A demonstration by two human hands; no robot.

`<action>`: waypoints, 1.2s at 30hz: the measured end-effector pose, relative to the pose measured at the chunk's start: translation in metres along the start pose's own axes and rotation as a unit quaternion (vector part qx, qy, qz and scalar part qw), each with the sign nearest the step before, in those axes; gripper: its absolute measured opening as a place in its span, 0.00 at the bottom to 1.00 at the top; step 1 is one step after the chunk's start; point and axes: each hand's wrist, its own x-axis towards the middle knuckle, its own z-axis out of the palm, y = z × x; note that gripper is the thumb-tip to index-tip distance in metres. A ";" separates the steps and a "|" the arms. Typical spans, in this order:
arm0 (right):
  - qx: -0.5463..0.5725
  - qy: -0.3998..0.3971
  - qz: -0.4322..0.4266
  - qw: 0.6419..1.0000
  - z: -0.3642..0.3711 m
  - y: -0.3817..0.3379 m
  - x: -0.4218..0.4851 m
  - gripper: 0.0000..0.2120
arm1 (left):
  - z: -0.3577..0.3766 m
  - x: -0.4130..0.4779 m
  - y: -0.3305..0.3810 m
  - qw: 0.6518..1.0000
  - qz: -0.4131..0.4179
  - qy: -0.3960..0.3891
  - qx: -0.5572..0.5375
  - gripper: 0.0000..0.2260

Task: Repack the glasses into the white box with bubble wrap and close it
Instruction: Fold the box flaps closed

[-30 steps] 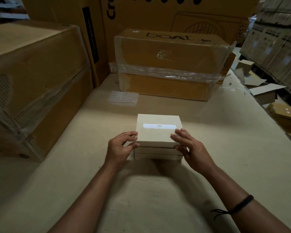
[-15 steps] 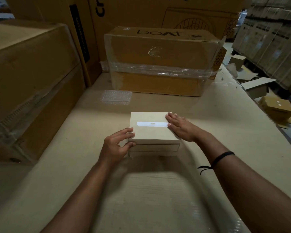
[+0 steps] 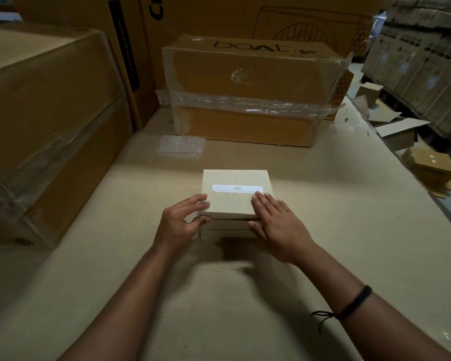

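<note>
A small white box (image 3: 232,201) with a pale label strip on its lid lies on the cardboard-covered table (image 3: 349,230). The lid sits on the base with a seam showing along the front. My left hand (image 3: 179,224) pinches the lid's front left corner, fingers on top and thumb at the side. At the front right corner my right hand (image 3: 279,227) grips the box, fingers flat on the lid, thumb against the front. A flat piece of bubble wrap (image 3: 180,146) lies behind the box to the left. No glasses are visible.
A taped brown "boAt" carton (image 3: 250,95) stands behind the box. A large wrapped carton (image 3: 44,121) fills the left side. Tall cartons line the back. Past the table's right edge lie small open boxes (image 3: 399,131) and stacked cartons (image 3: 427,61).
My right hand slid back from the far right part of the lid to the front right corner. My left hand kept its hold on the front left corner.
</note>
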 end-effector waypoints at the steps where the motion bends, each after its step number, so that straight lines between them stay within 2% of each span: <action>1: -0.002 0.007 0.001 1.000 0.004 0.001 0.001 0.43 | 0.000 0.000 0.001 1.000 -0.001 -0.002 0.001 0.17; 6: -0.038 0.014 -0.006 0.999 0.003 -0.005 0.002 0.46 | -0.003 -0.004 0.001 1.000 -0.002 0.005 0.003 0.20; 7: -0.042 0.018 -0.018 0.999 0.000 -0.014 0.002 0.45 | -0.004 -0.005 0.000 1.000 -0.002 0.010 0.005 0.20; 10: -0.036 0.029 -0.061 0.997 0.001 -0.041 0.002 0.31 | -0.007 -0.009 -0.003 1.000 0.005 0.022 0.021 0.19; 13: -0.008 0.050 -0.072 0.996 0.010 -0.050 0.003 0.31 | -0.008 -0.009 -0.005 1.000 0.010 0.015 0.024 0.15; 18: -0.033 0.048 -0.070 0.996 0.017 -0.051 0.003 0.30 | -0.008 -0.009 -0.010 1.000 0.005 0.006 0.017 0.12; 25: -0.024 0.019 -0.092 0.995 0.012 -0.084 0.022 0.28 | -0.008 -0.015 -0.011 0.998 -0.061 -0.001 -0.015 0.16; 27: -0.051 0.022 -0.090 0.994 0.021 -0.091 0.022 0.31 | -0.007 -0.016 -0.014 0.996 -0.084 -0.006 -0.026 0.16; 30: -0.047 0.029 -0.070 0.996 0.027 -0.093 0.023 0.30 | -0.004 -0.020 -0.019 0.993 -0.118 -0.011 -0.026 0.17; 33: -0.044 0.008 -0.104 0.994 0.021 -0.086 0.024 0.28 | 0.000 -0.021 -0.022 0.987 -0.154 -0.006 -0.044 0.19; 36: -0.055 0.021 -0.104 0.993 0.011 -0.071 0.027 0.32 | 0.002 -0.018 -0.022 0.985 -0.163 0.001 -0.055 0.18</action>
